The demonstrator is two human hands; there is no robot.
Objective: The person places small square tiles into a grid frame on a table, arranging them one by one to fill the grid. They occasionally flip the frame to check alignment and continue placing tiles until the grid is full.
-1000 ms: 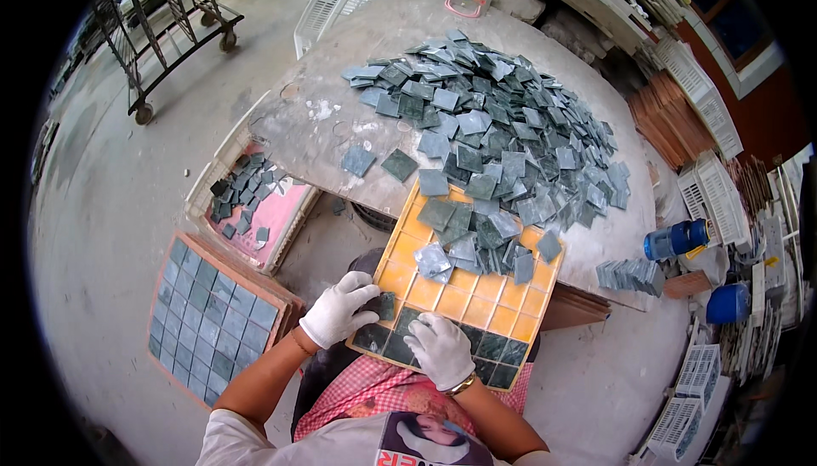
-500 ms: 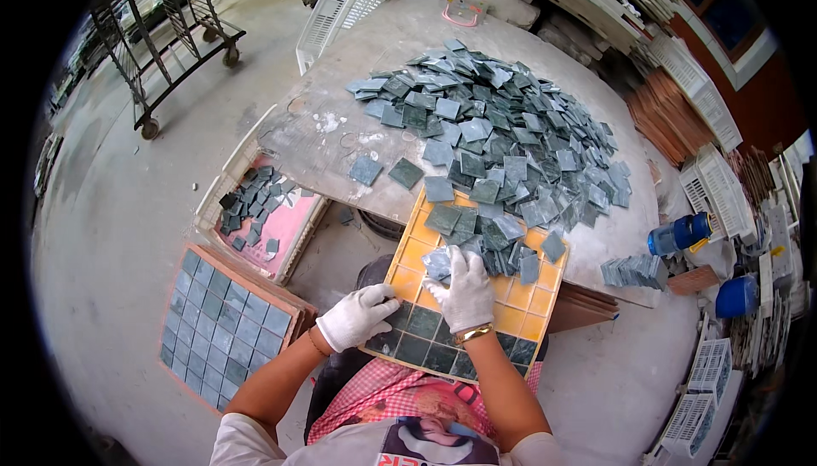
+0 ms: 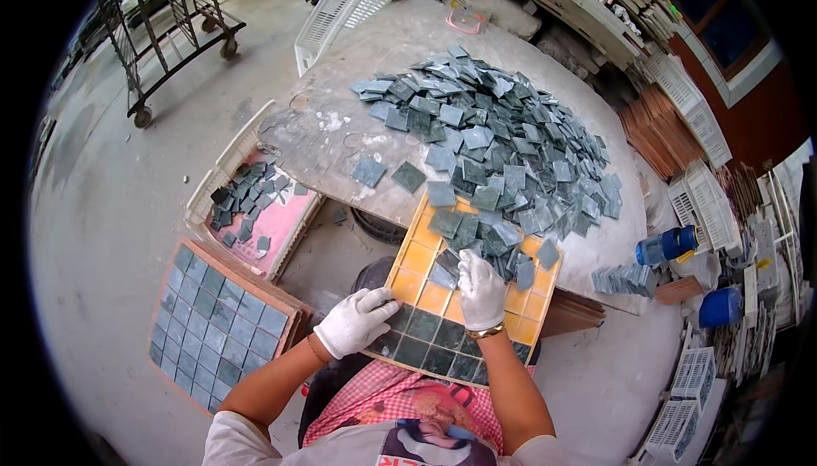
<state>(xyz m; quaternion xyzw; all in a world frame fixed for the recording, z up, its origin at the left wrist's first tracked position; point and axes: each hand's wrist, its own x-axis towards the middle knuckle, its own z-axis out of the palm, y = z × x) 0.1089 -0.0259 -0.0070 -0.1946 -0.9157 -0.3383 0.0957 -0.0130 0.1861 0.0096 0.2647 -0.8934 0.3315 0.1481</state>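
Note:
Across my lap and the table's near edge lies a yellow grid tray (image 3: 414,257), its nearest rows filled with dark green square stone tiles (image 3: 423,325). My gloved left hand (image 3: 356,321) grips the tray's left edge, fingertips beside the filled cells. My gloved right hand (image 3: 482,297) is over the tray's middle, fingers pinched together. Close to its fingertips are a couple of loose tiles (image 3: 442,275); whether it holds one is hidden. More loose tiles (image 3: 464,229) lie on the tray's far part, running into a large heap of grey-green tiles (image 3: 511,138) on the table.
The grey table (image 3: 328,160) stretches ahead. At left stand a crate with pink lining (image 3: 277,240) holding small tile pieces, and a stack topped by a tile-filled tray (image 3: 208,317). A blue bottle (image 3: 668,245) and a row of tiles (image 3: 624,280) sit at right. A wheeled rack (image 3: 170,66) stands far left.
My right hand has drawn its fingers together and shifted slightly right, uncovering loose tiles on the tray. My left hand has stayed at the tray's edge.

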